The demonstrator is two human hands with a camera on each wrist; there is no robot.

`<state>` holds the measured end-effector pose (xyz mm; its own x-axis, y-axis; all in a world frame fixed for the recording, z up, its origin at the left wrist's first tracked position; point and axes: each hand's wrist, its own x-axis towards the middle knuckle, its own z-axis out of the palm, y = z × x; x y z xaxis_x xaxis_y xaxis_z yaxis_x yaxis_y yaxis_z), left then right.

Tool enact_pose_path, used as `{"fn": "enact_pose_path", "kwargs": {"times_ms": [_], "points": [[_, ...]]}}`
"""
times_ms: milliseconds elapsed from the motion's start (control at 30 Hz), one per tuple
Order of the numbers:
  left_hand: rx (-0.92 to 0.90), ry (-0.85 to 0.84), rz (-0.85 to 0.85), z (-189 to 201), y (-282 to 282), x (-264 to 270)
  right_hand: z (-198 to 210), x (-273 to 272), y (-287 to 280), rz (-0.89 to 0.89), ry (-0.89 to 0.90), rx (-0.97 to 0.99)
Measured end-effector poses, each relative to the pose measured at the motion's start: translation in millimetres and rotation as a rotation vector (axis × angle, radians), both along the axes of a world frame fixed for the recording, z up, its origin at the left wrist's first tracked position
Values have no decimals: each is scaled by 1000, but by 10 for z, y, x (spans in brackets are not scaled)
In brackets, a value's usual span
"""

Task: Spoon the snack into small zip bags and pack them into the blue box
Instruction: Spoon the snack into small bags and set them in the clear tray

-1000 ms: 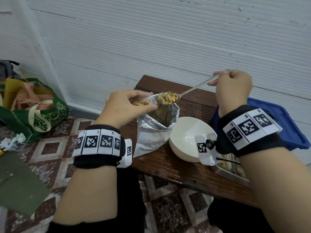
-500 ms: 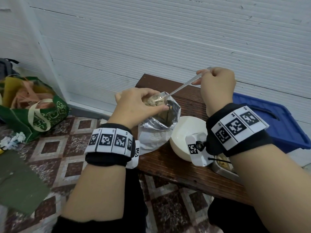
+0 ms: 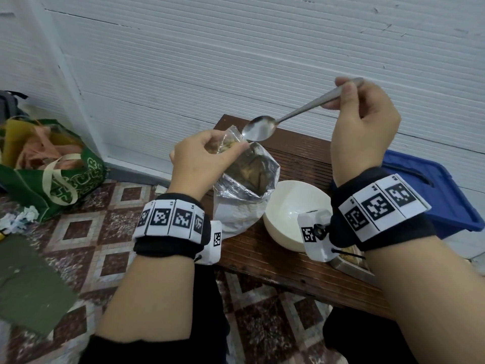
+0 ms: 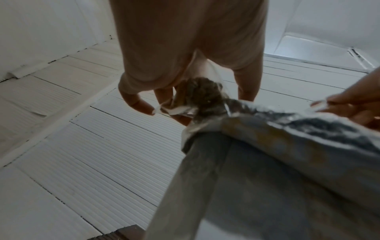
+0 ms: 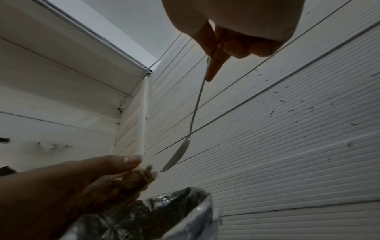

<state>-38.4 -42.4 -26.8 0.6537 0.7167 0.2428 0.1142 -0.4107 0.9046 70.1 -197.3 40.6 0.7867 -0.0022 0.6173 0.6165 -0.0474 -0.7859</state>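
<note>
Left hand (image 3: 202, 156) pinches zip bag (image 3: 227, 143) | right hand (image 3: 363, 122) grips empty spoon (image 3: 258, 128), handle slanting up-right | bowl just above-right of bag mouth

A dark brown slatted wooden counter (image 3: 294, 153) stands against the white ribbed wall. On it, a silver foil bag (image 3: 246, 195) stands open near the left end, just beside a white bowl (image 3: 288, 206). A metal tray (image 3: 349, 264) sits at the near edge, partly hidden by the wrist. A blue box (image 3: 430, 185) lies at the right end.
</note>
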Motion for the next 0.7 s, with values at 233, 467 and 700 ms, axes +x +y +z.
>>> {"fn": "enact_pose_path", "kwargs": {"times_ms": [233,467,700], "points": [[-82,-226,-1,98,-21,-36,-328,-112,-114,-90,170,-323],[-110,-330,-65,191,-137,-14,-777,-346,-10,15,130,-494],[-116,-354,-155,262,-303,25,-696,-324,-51,92,186,-468]]}}
